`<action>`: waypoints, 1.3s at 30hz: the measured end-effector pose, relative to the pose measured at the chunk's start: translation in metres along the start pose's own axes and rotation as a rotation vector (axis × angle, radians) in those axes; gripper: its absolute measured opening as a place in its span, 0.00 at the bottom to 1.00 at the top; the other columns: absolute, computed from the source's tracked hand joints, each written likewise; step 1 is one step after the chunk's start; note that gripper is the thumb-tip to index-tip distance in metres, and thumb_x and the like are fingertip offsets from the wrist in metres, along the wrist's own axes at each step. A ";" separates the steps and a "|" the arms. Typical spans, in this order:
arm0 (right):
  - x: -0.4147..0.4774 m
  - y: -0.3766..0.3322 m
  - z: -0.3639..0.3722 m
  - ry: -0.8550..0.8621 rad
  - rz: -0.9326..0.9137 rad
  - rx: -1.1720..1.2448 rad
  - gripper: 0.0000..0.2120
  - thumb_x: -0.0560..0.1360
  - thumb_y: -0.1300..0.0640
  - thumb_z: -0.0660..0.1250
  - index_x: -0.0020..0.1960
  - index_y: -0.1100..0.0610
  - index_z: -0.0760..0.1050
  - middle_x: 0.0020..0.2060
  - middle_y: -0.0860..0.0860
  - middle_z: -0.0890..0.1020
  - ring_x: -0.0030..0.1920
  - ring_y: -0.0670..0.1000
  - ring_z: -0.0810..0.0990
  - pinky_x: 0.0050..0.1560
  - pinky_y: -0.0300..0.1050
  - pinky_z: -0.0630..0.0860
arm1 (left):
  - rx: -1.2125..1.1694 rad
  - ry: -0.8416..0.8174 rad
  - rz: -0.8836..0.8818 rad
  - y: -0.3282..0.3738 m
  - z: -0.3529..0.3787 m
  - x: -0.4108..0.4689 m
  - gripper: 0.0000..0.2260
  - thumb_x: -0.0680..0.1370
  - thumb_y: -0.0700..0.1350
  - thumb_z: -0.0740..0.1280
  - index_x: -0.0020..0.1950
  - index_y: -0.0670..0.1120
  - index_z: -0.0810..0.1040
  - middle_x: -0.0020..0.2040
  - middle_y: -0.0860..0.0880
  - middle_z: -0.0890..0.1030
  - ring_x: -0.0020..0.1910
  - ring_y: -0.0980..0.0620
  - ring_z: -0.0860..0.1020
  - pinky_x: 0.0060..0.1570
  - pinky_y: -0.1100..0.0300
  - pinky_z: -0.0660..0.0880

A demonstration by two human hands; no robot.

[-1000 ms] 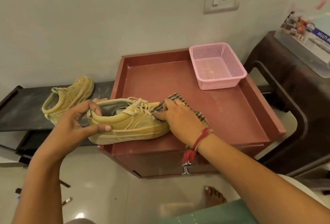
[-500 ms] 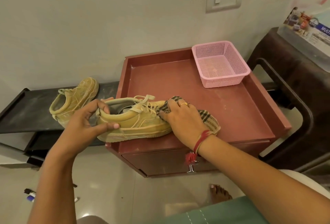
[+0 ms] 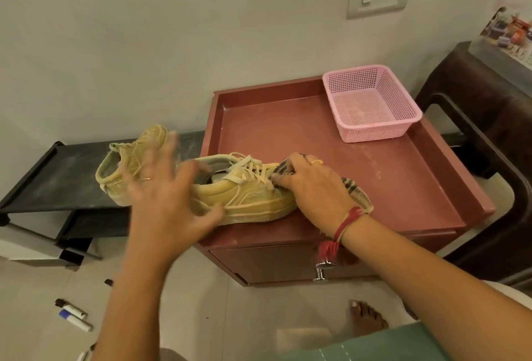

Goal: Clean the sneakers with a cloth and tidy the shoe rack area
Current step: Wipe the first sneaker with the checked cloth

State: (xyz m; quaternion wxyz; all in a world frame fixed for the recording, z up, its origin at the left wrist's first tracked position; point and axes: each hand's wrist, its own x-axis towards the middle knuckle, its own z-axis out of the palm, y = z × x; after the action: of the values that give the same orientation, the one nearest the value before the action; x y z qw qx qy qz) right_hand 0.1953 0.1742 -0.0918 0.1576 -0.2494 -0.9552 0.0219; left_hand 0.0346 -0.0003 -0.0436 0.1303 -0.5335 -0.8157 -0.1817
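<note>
While parked on the tabletop (image 3: 316,130), front-left corner, looks light and stiff-soled, so grab sneaker (image 3: 247,196) by heel or sole. Left hand (image 3: 161,196) with fingers splayed wide, gripping nothing; right hand (image 3: 313,187) with fingers curled, bunching cloth (image 3: 357,192) onto toe.

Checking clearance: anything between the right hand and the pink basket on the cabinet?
Nothing: head view shows bare maroon cabinet top between the right hand and the pink mesh plastic basket.
</note>
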 end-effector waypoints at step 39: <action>-0.016 -0.028 -0.003 0.125 -0.163 -0.075 0.19 0.61 0.60 0.76 0.51 0.52 0.81 0.38 0.52 0.76 0.29 0.52 0.74 0.20 0.39 0.62 | -0.059 -0.062 0.066 0.016 0.020 0.013 0.15 0.75 0.38 0.69 0.58 0.54 0.81 0.69 0.46 0.74 0.73 0.45 0.65 0.70 0.35 0.51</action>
State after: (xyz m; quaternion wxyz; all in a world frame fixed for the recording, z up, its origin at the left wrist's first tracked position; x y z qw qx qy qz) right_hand 0.1963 0.1415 -0.0905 0.2088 -0.1777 -0.9607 -0.0425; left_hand 0.0444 0.0246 -0.0537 0.0951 -0.5689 -0.7957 -0.1849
